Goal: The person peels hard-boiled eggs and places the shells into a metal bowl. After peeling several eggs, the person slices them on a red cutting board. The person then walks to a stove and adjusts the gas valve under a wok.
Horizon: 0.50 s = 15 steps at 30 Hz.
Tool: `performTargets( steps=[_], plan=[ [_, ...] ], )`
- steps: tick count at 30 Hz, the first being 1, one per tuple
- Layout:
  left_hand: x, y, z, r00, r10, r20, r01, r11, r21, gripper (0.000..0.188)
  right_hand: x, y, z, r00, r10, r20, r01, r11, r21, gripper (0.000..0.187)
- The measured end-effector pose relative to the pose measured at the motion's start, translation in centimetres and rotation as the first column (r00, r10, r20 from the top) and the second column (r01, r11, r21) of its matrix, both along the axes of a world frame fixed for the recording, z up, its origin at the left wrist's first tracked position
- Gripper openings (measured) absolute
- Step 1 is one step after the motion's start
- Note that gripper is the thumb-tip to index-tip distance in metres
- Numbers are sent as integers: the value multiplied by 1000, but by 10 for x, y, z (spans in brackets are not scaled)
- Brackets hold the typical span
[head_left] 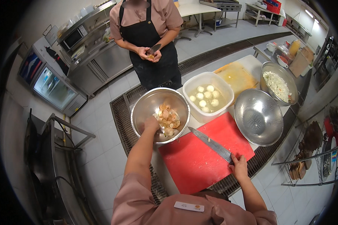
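Note:
My left hand [151,124] reaches into a steel bowl [141,103] on the table's left, beside a heap of brown onion skins [166,115]. Its fingers are mostly hidden by the back of the hand. On the right, my right hand [239,165] is closed round the handle of a large kitchen knife [214,145]. The blade lies low over a red cutting board [187,165], its tip pointing left towards the bowl. Small pale scraps show on the blade and board.
Behind the board stands a white tub [210,116] of peeled onions [202,103] in liquid. A steel colander [258,116], a yellowed board [236,80] and a bowl of chopped white pieces [277,87] stand rightward. Across the table, a co-worker [150,41] holds a knife and a small brownish item.

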<state>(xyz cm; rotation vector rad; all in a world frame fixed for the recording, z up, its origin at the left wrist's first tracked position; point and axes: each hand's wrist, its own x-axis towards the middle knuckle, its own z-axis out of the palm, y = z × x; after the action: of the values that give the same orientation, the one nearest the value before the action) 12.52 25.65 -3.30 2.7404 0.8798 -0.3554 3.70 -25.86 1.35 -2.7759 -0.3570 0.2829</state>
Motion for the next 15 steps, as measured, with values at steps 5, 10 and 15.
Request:
performTargets(
  steps=[5, 10, 15],
  plan=[
    [-14, 4, 40, 861, 502, 78, -123, 355, -927, 38, -5, -7, 4, 996, 91, -23, -91, 996, -16, 50],
    [-45, -41, 110, 736, 676, 37, 273, -246, -930, 33, -16, -7, 20, 992, 118, 36, -118, 993, 4, 41],
    [-77, -122, 130, 785, 592, 183, 337, -159, -928, 34, -19, -1, 19, 985, 83, -152, -92, 994, -54, 31]
  ],
)
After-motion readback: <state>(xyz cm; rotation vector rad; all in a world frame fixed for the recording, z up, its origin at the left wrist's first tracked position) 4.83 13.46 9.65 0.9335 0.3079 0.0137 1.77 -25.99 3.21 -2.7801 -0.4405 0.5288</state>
